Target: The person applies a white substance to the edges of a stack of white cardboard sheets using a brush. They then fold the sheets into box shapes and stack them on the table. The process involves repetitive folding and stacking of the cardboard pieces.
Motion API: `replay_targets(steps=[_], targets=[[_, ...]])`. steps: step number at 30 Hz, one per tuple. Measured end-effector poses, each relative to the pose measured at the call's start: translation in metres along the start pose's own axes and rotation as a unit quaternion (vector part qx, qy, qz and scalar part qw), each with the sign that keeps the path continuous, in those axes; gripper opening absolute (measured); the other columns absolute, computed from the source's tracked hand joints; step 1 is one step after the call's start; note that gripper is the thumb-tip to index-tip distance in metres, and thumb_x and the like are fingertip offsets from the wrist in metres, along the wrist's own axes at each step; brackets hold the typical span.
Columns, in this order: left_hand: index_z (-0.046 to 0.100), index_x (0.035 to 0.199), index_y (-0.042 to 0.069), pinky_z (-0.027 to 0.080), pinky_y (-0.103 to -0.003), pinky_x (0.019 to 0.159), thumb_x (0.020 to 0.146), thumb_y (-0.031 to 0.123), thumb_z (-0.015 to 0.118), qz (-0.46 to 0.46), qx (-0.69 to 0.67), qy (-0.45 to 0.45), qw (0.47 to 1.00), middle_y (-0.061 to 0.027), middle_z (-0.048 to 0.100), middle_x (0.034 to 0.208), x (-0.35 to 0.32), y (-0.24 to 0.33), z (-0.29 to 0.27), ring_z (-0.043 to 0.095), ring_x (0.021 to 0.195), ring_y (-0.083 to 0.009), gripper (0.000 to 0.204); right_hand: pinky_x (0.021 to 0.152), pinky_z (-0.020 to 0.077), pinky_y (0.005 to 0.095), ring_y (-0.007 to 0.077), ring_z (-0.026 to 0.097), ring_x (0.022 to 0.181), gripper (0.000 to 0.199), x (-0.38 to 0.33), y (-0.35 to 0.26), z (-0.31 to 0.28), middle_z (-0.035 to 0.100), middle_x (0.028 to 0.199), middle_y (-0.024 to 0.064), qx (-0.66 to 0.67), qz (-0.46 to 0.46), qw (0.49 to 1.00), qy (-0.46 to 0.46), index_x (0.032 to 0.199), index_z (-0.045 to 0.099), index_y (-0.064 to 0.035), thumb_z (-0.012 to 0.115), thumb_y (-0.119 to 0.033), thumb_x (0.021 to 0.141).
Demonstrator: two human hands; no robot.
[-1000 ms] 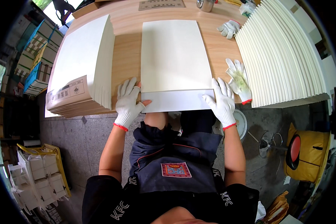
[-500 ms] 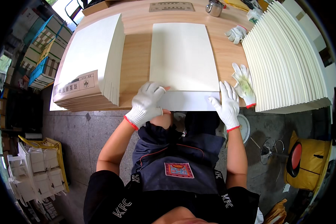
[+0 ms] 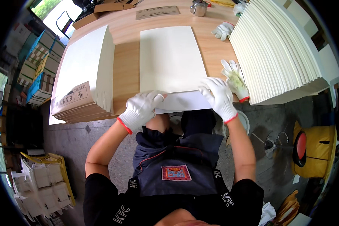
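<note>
A cream paper sheet (image 3: 171, 58) lies in the middle of the table, with a white strip (image 3: 184, 101) showing along its near edge. My left hand (image 3: 141, 107), in a white knitted glove with a red cuff, has its fingers closed over the left end of that strip. A bare fingertip pokes out of this glove. At the sheet's near right corner is my gloved right hand (image 3: 217, 96), fingers apart and slightly bent, thumb side toward the strip. Whether its fingertips press on the paper is hard to see.
A thick paper stack (image 3: 83, 56) with a brown printed wrapper stands at the left. On the right rises a tall fanned stack of cream boards (image 3: 278, 56). Two spare gloves lie beside it, one stained (image 3: 235, 79). A metal cup (image 3: 199, 8) stands at the far edge.
My right hand has moved inward from the sheet's right edge onto its near right corner, fingers now more bent. My left hand stays at the left end. The whole view has shifted slightly.
</note>
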State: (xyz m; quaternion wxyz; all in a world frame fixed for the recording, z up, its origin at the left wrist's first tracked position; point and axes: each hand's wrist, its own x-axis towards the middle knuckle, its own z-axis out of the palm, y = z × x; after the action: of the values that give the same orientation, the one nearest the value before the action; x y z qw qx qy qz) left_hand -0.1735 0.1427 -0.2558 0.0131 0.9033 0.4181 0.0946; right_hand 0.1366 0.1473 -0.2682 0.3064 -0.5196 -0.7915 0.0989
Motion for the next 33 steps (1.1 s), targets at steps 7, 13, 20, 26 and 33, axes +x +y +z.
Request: replay_targets(steps=[7, 13, 20, 26, 33], targets=[[0.074, 0.090, 0.012, 0.051, -0.040, 0.064, 0.086, 0.033, 0.072, -0.128, -0.107, -0.047, 0.985, -0.0099, 0.066, 0.090, 0.045, -0.054, 0.010, 0.065, 0.072, -0.0310, 0.022, 0.081, 0.0499, 0.0489, 0.0399, 0.067, 0.081, 0.081, 0.082, 0.028, -0.005, 0.071, 0.086, 0.0213, -0.004, 0.099, 0.955, -0.279, 0.082, 0.071, -0.0018, 0.046, -0.079, 0.085], [0.071, 0.089, 0.004, 0.047, -0.036, 0.060, 0.086, 0.035, 0.074, -0.263, -0.251, -0.089, 0.927, -0.0061, 0.064, 0.077, 0.060, -0.071, 0.016, 0.059, 0.063, -0.0177, 0.032, 0.075, 0.0504, 0.0379, 0.0189, 0.067, 0.076, 0.045, 0.093, 0.043, 0.008, 0.072, 0.085, 0.0071, 0.073, 0.164, 0.937, -0.299, 0.090, 0.070, -0.0063, 0.070, -0.051, 0.083], [0.072, 0.084, 0.000, 0.043, -0.033, 0.063, 0.080, 0.031, 0.078, -0.241, -0.285, -0.185, 0.909, -0.0066, 0.060, 0.064, 0.070, -0.082, 0.001, 0.052, 0.063, -0.0138, 0.031, 0.087, 0.0484, 0.0300, 0.0128, 0.064, 0.091, 0.043, 0.093, 0.057, 0.015, 0.073, 0.097, 0.0036, 0.146, 0.158, 0.926, -0.311, 0.108, 0.073, -0.0094, 0.063, -0.049, 0.094], [0.073, 0.085, -0.002, 0.042, -0.033, 0.063, 0.075, 0.026, 0.082, -0.247, -0.299, -0.201, 0.899, -0.0047, 0.057, 0.063, 0.076, -0.086, 0.001, 0.049, 0.064, -0.0123, 0.031, 0.094, 0.0477, 0.0316, 0.0161, 0.065, 0.105, 0.050, 0.101, 0.060, 0.010, 0.074, 0.110, 0.0045, 0.113, 0.127, 0.916, -0.362, 0.117, 0.072, -0.0122, 0.058, -0.055, 0.095], [0.067, 0.078, -0.003, 0.042, -0.032, 0.061, 0.072, 0.023, 0.084, -0.265, -0.314, -0.201, 0.889, -0.0028, 0.055, 0.062, 0.077, -0.080, -0.001, 0.047, 0.062, -0.0102, 0.031, 0.094, 0.0483, 0.0330, 0.0181, 0.065, 0.106, 0.049, 0.104, 0.059, 0.008, 0.074, 0.110, 0.0050, 0.083, 0.114, 0.914, -0.380, 0.117, 0.072, -0.0134, 0.058, -0.055, 0.095]])
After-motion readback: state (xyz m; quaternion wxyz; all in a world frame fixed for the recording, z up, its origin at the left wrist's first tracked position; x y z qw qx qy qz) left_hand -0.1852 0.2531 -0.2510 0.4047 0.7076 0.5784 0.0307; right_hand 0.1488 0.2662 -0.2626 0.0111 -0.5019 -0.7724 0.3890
